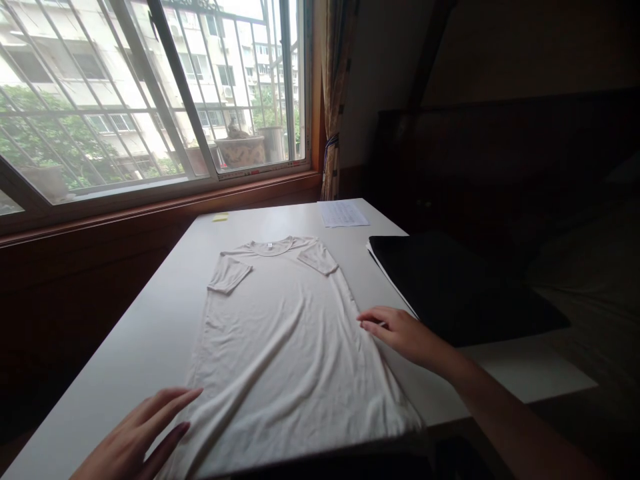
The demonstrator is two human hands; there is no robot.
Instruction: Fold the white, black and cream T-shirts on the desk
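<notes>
A white short-sleeved T-shirt (280, 347) lies spread on the white table (150, 287), its neckline toward the window and its sleeves folded inward over the front. Long wrinkles run diagonally across its lower half. At the lower left, my left hand (145, 427) is at the shirt's left edge, fingers stretched out and the thumb apart from them. My right hand (400, 330) is at the right side edge, fingers loosely extended with the fingertips at the fabric. Neither hand shows a grip on the cloth. The shirt's hem reaches the near table edge.
Right of the shirt lies a flat black item (460, 287) with a white layer under its left edge. Printed paper (343, 213) and yellow sticky notes (221, 217) lie at the far side. Beyond stand a barred window (200, 87) and a tied curtain (334, 100).
</notes>
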